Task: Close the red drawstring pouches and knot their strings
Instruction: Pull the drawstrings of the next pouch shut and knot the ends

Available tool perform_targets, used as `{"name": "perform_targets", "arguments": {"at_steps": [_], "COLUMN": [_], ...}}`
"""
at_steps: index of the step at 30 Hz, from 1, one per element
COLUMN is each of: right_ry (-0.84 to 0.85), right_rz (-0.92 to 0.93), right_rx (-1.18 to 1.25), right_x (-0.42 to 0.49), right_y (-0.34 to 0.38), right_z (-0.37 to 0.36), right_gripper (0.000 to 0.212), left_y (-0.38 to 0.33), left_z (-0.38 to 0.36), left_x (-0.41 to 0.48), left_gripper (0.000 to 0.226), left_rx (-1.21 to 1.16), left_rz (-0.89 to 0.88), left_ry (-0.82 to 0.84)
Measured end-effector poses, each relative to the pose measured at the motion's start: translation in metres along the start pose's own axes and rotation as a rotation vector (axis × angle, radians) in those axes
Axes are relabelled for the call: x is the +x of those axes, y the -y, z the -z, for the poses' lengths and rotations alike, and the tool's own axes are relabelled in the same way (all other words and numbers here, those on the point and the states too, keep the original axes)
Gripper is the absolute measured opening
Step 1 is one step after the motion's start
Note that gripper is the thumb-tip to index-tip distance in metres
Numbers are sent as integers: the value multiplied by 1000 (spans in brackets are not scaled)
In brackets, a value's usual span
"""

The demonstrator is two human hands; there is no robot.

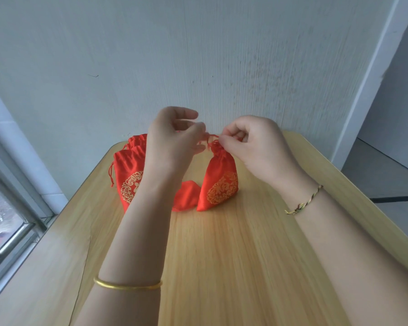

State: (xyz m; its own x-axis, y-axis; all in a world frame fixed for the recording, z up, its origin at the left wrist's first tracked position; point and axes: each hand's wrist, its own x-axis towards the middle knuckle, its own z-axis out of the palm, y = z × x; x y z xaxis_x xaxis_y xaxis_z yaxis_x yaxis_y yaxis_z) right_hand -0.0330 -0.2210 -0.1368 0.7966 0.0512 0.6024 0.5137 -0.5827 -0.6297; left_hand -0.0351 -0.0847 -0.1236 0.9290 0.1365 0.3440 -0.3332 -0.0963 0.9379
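Cinched red drawstring pouch (218, 182) stands upright near the middle of the wooden table (233, 255), gold emblem facing the camera, neck gathered tight. Left hand (172, 140) pinches one end of the red string (213, 137) between thumb and fingertips, just left of the pouch neck. Right hand (252, 142) pinches the other end just right of the neck, remaining fingers curled in. String runs short between both hands, directly above the neck; can't tell whether a knot has formed. Stack of more red pouches (127, 168) lies toward the table's far-left corner, partly hidden behind the left forearm. Another flat red pouch (185, 196) lies between stack and upright pouch. Gold bangle (127, 285) on left forearm, braided cord bracelet (304, 201) on right wrist.
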Motion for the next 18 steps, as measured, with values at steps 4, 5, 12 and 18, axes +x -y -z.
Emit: {"name": "perform_targets", "arguments": {"at_steps": [4,5,12,18], "right_ry": [-31,-26,0,67], "right_rz": [-237,-270,-389,-454], "right_rx": [260,309,497,613], "right_x": [1,1,1,3], "right_y": [-5,-5,-4,-3], "right_z": [0,1,3,5], "right_gripper": [18,21,23,17], "left_y": [-6,-7,-4,1], "left_z": [0,-1,-8,-8], "left_x": [-2,-4,-8,-5], "left_gripper": [14,14,5,12], "left_rx": [213,293,565,623], "left_rz": [-181,-217,-343,-359], "left_ry": [76,110,93,73]}}
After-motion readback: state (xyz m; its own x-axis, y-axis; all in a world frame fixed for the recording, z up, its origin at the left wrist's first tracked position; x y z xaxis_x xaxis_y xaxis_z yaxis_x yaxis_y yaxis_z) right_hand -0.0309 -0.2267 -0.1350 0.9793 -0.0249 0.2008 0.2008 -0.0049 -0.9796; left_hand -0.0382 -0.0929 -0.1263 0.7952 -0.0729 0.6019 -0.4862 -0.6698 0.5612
